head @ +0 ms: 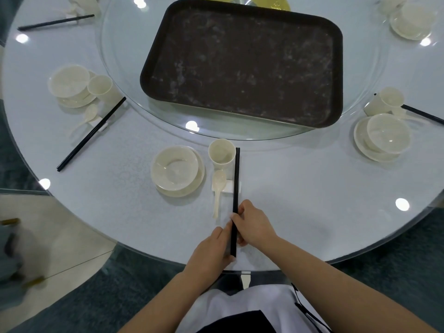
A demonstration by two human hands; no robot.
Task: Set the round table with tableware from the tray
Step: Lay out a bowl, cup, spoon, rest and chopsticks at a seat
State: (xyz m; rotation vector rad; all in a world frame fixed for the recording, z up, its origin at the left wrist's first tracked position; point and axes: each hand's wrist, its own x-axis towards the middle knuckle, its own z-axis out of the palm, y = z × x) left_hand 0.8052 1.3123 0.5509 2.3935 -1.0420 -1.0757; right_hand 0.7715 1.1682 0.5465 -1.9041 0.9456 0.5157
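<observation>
Near the table's near edge, the left hand and right hand each pinch the chopsticks; ease them straight onto the chopstick rest, tips level beside the cup.

Occlusions, referenced to the tray:
- Tray's far edge cut by the top of frame; gold disc behind it mostly out of view.
- Far-left setting and far-right setting cropped at the top, blurred, pieces not separable.
- Right of tray: chopsticks run off the right edge, their far end hidden behind a cup.
- Near side of tray: black chopsticks, lower part covered by the left hand and right hand; fingertip contact not resolvable.
- Far below-left of tray: floor objects motion-blurred, unidentifiable.
</observation>
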